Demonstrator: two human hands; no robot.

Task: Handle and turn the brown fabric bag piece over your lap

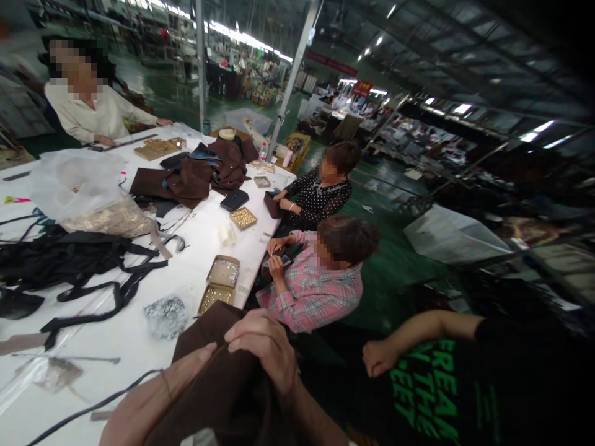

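A piece of brown fabric [223, 384] lies over the near edge of the white table [125, 328], bunched up between my hands. My left hand [153, 396] grips it from the left, thumb pressed along the top fold. My right hand [267, 353] is closed over the same fold from the right. Just beyond the fabric sit a clear bag of silver hardware [165, 314] and two shallow trays of small metal parts [219, 282].
Black straps [79, 260] spread across the left of the table, with a plastic bag of gold pieces [97, 204] and more brown garments [199, 173] farther back. Two seated people [320, 272] work along the right edge, another stands at the far left. A person's arm in a black shirt [418, 353] is at my right.
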